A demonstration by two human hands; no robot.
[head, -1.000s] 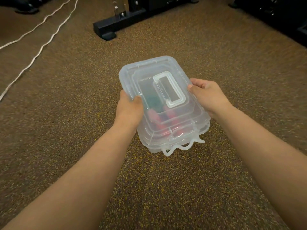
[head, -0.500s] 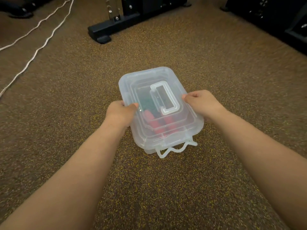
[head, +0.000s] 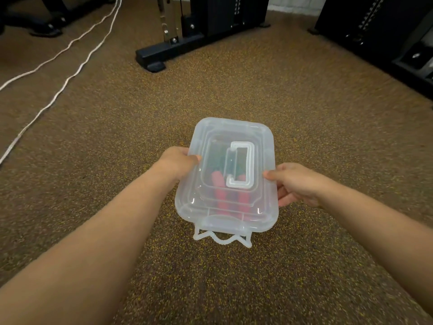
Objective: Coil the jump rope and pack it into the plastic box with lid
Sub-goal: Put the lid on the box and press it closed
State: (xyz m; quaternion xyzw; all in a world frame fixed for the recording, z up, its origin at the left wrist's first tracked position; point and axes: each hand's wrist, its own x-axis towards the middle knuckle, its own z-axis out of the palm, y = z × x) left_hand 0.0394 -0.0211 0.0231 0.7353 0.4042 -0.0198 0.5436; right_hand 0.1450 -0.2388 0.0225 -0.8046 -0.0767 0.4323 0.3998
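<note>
The jump rope (head: 225,195) lies packed inside the plastic box (head: 228,177), lid (head: 234,134) on, over the floor (head: 257,95). The left hand (head: 177,161) and right hand (head: 296,184) clamp its sides (front latch (head: 222,238) looks unfastened), so little seems left.

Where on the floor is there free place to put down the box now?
Bare carpet lies ahead of the plastic box, between it and the black machine base, and also right of the right hand. The far left is crossed by white cords. Weight machines crowd the far right edge.
</note>
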